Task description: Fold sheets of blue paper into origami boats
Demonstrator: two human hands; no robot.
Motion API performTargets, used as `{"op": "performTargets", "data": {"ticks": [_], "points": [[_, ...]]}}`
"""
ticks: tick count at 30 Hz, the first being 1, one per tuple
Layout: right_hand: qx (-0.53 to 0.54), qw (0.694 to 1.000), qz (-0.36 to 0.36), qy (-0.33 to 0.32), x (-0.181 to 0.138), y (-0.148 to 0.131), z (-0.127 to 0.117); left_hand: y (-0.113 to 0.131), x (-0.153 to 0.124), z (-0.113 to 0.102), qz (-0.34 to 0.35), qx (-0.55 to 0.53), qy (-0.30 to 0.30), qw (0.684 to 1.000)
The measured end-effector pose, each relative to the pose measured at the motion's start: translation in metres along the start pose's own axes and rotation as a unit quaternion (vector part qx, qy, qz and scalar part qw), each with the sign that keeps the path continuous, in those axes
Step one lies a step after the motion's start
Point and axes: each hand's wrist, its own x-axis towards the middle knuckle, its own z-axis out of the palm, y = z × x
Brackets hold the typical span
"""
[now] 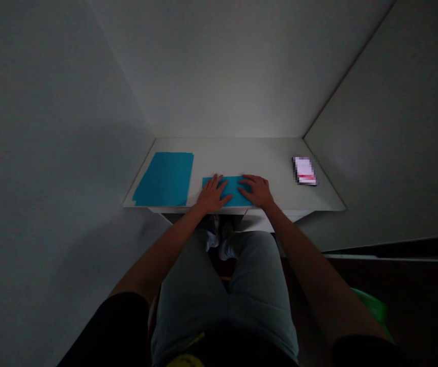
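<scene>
A small blue sheet of paper (233, 187), perhaps folded, lies flat near the front edge of the white desk (242, 153). My left hand (212, 195) rests on its left part with the fingers spread. On its right end lies my right hand (257, 190), fingers stretched out and slightly bent. Both palms cover parts of the paper, so its left and right ends are partly hidden. To the left of my left hand is a stack of larger blue sheets (165, 178), its edges a little uneven.
A phone (305, 171) with a lit, blurred screen lies at the desk's right side. Walls (226, 76) enclose the desk at the back and on both sides. Below the front edge is a white drawer (256, 221). Something green (372, 306) stands on the dark floor at lower right.
</scene>
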Motion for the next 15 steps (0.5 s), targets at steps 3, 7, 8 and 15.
{"op": "performTargets", "data": {"ticks": [3,7,8,15], "points": [[-0.010,1.000,-0.001,-0.015,0.000,-0.002,0.000,0.007,0.004,0.002,0.037,0.014,-0.051,0.998],[-0.021,1.000,0.001,-0.017,0.001,-0.002,0.001,-0.003,0.009,0.002,0.036,0.011,-0.055,0.998],[-0.022,1.000,-0.001,-0.018,0.001,-0.002,0.002,-0.009,0.009,0.002,0.023,0.010,-0.053,0.998],[-0.018,0.999,-0.018,-0.026,0.001,-0.001,0.003,-0.029,0.012,-0.006,-0.081,0.030,0.003,0.996]]}}
